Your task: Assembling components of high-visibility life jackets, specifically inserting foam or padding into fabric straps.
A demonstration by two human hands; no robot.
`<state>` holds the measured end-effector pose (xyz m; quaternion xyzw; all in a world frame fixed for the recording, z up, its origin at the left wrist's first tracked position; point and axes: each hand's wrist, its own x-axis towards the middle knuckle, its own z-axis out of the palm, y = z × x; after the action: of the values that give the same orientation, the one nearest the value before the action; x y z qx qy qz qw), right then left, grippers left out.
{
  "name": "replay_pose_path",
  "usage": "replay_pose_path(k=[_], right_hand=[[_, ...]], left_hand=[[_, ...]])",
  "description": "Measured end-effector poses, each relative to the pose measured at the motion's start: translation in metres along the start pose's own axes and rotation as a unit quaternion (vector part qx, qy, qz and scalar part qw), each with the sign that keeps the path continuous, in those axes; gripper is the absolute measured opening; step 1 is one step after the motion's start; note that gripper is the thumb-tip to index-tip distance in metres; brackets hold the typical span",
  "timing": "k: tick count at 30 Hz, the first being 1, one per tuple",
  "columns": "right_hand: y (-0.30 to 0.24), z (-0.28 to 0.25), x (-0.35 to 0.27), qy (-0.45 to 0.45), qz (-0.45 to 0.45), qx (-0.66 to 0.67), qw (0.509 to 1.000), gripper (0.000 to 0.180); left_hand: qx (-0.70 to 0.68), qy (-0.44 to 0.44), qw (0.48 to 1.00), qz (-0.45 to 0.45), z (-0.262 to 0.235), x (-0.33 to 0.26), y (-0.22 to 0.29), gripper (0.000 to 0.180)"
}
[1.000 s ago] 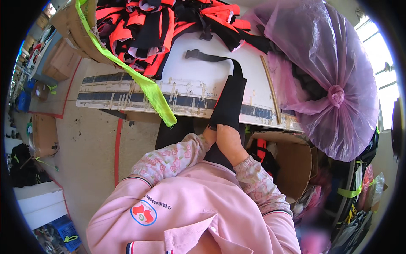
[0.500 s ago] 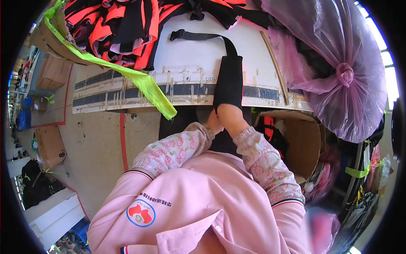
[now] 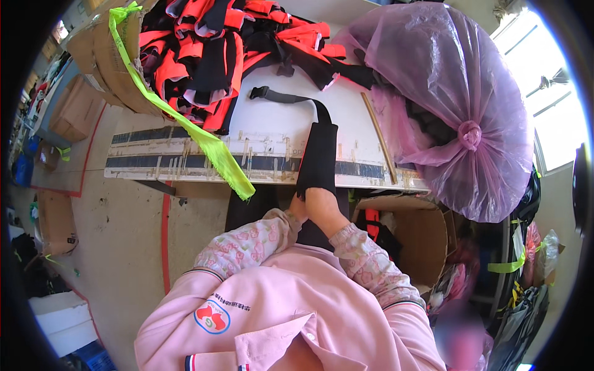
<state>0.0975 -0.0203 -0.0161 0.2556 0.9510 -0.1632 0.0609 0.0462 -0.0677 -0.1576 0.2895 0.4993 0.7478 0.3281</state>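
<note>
Two hands, our left hand (image 3: 299, 207) and right hand (image 3: 322, 207), have fingers closed on the black padded strap (image 3: 318, 154) at the counter (image 3: 260, 130) edge; it seems soft, light.

strap (image 3: 317, 154) on table (image 3: 266, 123), bag (image 3: 451, 105) right, garments (image 3: 216, 49) behind

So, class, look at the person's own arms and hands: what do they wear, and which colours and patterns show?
Both forearms wear loose sleeve covers of pale fabric printed with pink flowers, gathered at the wrist. Above them come the plain pink sleeves of a jacket with a round red and white badge. The left hand and the right hand are bare: no gloves, and no rings or watch can be made out.
</note>
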Motion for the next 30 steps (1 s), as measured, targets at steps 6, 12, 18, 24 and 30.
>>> replay_pose_path(k=[6, 12, 18, 24, 30], right_hand=[[-0.004, 0.010, 0.022, -0.029, 0.017, 0.023, 0.999, 0.016], [0.027, 0.058, 0.058, -0.152, 0.039, 0.004, 0.988, 0.015], [0.054, 0.075, 0.074, -0.106, 0.033, 0.004, 0.994, 0.023], [0.011, 0.000, 0.049, -0.017, 0.016, 0.001, 1.000, 0.030], [-0.019, -0.015, 0.011, -0.021, -0.006, 0.055, 0.998, 0.037]], left_hand=[[0.091, -0.030, 0.989, -0.113, -0.020, -0.004, 0.006, 0.028], [-0.057, 0.049, 0.978, -0.195, 0.000, -0.001, 0.035, 0.012], [-0.002, 0.133, 0.972, -0.196, 0.022, 0.006, 0.045, 0.017], [-0.039, 0.107, 0.973, -0.203, 0.015, 0.004, 0.044, 0.022], [0.029, 0.084, 0.985, -0.146, 0.005, 0.000, 0.050, 0.013]])
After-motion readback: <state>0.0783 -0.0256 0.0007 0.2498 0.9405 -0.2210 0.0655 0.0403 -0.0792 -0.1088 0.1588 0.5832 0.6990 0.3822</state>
